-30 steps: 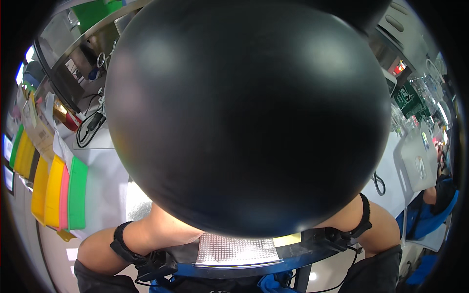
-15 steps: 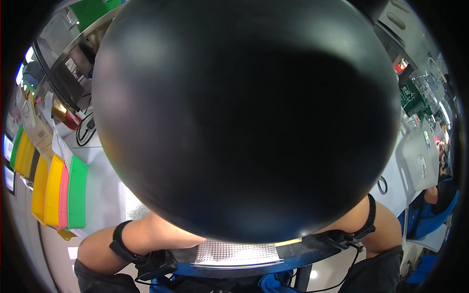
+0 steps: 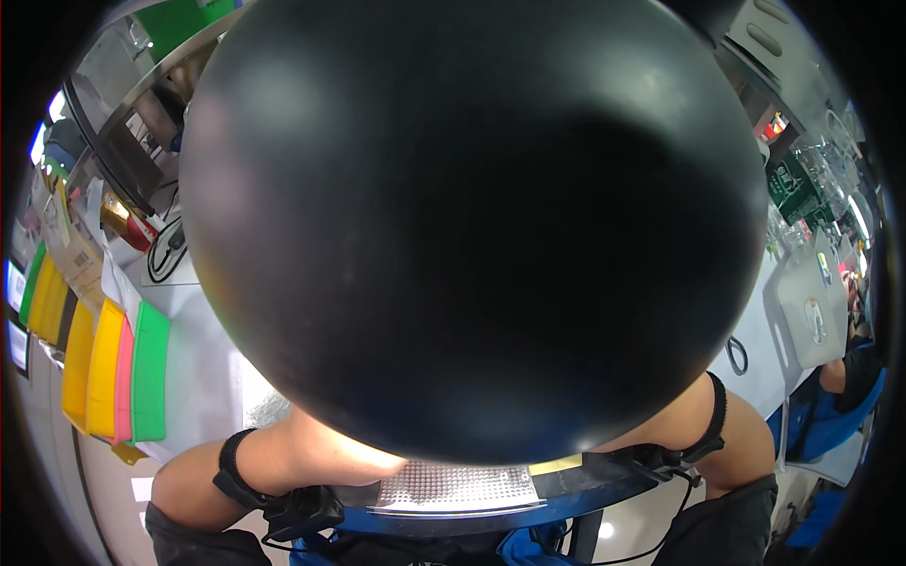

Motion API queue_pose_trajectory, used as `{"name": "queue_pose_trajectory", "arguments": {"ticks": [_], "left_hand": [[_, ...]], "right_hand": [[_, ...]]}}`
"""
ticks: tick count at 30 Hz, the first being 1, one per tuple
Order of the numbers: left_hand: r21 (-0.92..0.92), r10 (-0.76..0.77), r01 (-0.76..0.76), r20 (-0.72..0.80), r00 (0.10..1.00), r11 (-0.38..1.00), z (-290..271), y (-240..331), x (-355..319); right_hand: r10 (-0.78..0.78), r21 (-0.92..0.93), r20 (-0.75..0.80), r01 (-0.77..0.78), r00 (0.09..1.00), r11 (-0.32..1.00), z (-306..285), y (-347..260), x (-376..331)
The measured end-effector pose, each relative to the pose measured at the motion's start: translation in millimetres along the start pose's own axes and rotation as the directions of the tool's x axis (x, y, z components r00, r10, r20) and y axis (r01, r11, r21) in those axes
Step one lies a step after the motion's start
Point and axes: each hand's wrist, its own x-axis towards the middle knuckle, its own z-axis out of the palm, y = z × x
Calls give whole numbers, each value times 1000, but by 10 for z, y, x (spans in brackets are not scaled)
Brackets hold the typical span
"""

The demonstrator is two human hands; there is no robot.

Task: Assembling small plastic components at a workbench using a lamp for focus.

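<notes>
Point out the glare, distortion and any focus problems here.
Head view: soft pale highlights glaze the upper part of the big black rounded object, its surface too plain to judge focus; head view: bright glare sparkles on the silvery textured sheet; head view: fisheye bending bows the coloured bins at left, and the corners go black.

We saw a smooth black rounded object (image 3: 472, 231), softly shining, fill the frame's centre, top cropped.
</notes>
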Motion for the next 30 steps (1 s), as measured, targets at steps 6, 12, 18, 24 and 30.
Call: {"name": "queue_pose_trajectory", "arguments": {"ticks": [6,12,18,24,30], "left_hand": [[82,-63,62,5,998,995,3,49,3],[20,-18,18,-12,1000,1000,2,20,5],[-163,137,-161,-146,980,973,140,-112,86],[-112,163,-180,-146,976,977,134,-66,146],[199,168,-162,-12,986,967,-12,-175,-80]], "right_hand": [[-27,5,14,27,1000,1000,13,25,-33],[103,41,-83,-100,991,994,-7,-27,50],[39,-50,188,-30,981,998,-63,-41,31],[86,59,-28,-85,996,995,12,-6,-11],[120,31,2,-120,993,992,-145,-51,68]]}}
